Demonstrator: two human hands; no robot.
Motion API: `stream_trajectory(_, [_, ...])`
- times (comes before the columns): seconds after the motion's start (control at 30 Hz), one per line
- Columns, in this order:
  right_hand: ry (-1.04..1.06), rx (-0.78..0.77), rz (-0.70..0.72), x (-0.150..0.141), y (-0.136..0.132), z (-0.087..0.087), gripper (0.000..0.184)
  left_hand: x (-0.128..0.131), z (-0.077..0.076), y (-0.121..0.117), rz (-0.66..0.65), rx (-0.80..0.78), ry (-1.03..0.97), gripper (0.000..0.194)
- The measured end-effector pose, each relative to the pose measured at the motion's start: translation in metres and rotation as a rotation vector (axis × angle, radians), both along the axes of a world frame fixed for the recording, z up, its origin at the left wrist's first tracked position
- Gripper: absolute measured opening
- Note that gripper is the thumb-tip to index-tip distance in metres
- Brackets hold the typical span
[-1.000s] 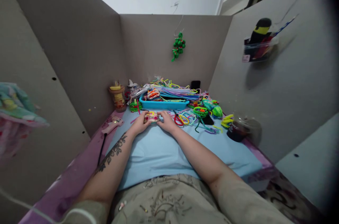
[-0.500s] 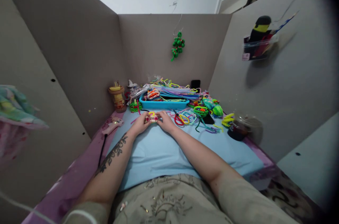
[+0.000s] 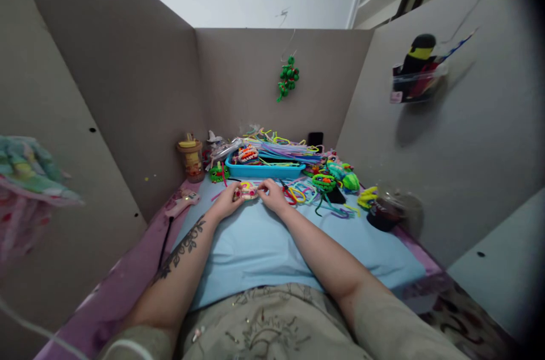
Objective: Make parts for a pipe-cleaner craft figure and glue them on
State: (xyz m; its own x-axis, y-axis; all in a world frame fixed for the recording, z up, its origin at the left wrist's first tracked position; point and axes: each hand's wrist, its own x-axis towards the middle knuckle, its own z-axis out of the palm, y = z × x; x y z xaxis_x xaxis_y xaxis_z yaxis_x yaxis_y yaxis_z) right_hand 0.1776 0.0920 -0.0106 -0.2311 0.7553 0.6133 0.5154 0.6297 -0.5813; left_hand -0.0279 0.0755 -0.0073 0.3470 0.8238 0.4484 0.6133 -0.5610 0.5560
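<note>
Here, a colorful craft (image 3: 247,192) lies between both grips (image 3: 227,202) (image 3: 273,197).

The tray (image 3: 264,171) lies behind the craft piece (image 3: 247,192) — tumbler (image 3: 191,161) left of the tray, scissors (image 3: 293,194) right of the piece.

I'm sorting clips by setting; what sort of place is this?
Probably a craft workstation: grey partitions on three sides, colourful stems heaped at a blue tray, and a green figurine beside the tray.
</note>
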Motion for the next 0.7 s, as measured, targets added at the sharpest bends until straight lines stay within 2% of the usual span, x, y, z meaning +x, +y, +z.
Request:
stream_trajectory(0.1, [-0.065,0.064,0.044,-0.004,-0.004,0.002,0.008,0.001,0.000,-0.001,0.007,-0.022,-0.007,0.034])
stream_trajectory(0.23, [-0.167,0.116,0.009,-0.010,-0.007,0.000,0.010,0.001,0.002,-0.002,0.013,-0.053,-0.019,0.036])
stream_trajectory(0.57, [-0.260,0.097,-0.020,-0.012,-0.009,0.001,0.016,0.001,0.004,-0.004,-0.006,-0.045,-0.037,0.035])
stream_trajectory(0.7, [-0.236,0.109,-0.032,-0.012,-0.010,0.000,0.019,0.002,0.006,-0.005,-0.005,-0.048,-0.003,0.035])
